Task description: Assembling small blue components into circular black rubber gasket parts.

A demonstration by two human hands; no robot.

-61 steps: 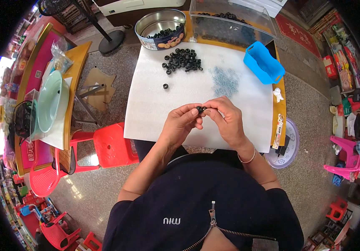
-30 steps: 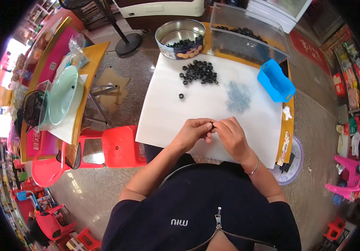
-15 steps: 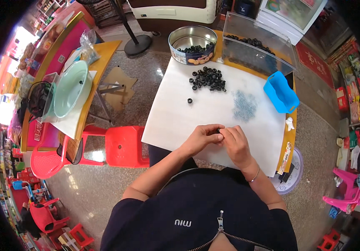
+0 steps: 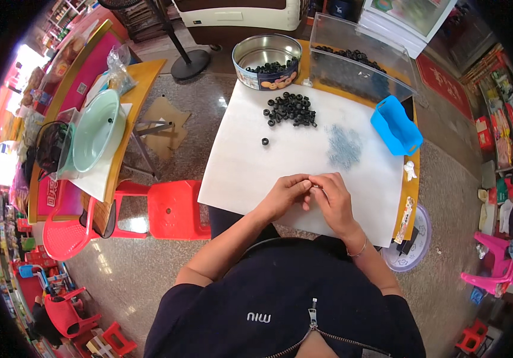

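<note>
My left hand (image 4: 287,194) and my right hand (image 4: 332,201) meet over the near part of a white sheet (image 4: 232,173) on the table. Both sets of fingers are pinched together at the tips; what lies between them is too small and covered to make out. Farther off on the sheet is a heap of small black ring-shaped parts (image 4: 291,110). One single black ring (image 4: 265,142) lies apart, left of and nearer than the heap. To the right of the heap spreads a patch of tiny pale blue-grey pieces (image 4: 344,147).
A round tin (image 4: 266,80) with black parts stands at the far edge, beside a clear plastic bin (image 4: 361,77) holding more. A blue basket (image 4: 396,126) is at the right. Leftward are a red stool (image 4: 173,209) and a side table with a green basin (image 4: 98,131).
A dark piece visible between my fingertips earlier is now hidden. My fingers have shifted slightly and stay together. The whole view has moved a little.
</note>
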